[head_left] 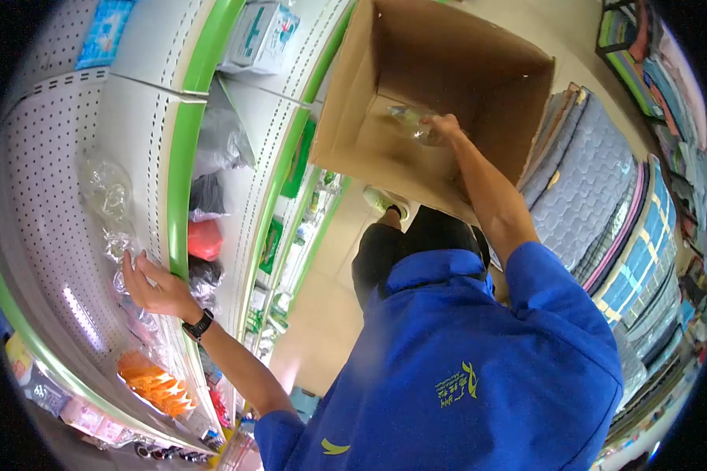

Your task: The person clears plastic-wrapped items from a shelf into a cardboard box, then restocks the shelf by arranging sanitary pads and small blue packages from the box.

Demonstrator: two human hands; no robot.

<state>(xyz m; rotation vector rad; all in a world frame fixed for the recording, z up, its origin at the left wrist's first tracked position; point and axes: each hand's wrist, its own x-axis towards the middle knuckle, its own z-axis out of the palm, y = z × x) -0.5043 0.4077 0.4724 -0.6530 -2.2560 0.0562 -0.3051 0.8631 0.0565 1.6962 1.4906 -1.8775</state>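
My left hand point(155, 286), with a black watch on the wrist, is at the shelf on the left. Its fingers are apart and reach beside clear plastic-wrapped items point(110, 188) lying on the white shelf. My right hand point(441, 128) is inside the open cardboard box point(456, 47), its fingers closed on a clear plastic package point(412, 122). That package hangs over the bottom of the box.
Green-edged shelves point(182, 180) hold grey, black and red bags and an orange item point(153, 382). Folded quilted mats point(585, 173) are stacked at the right. A shoe point(385, 200) shows on the tiled floor below the box.
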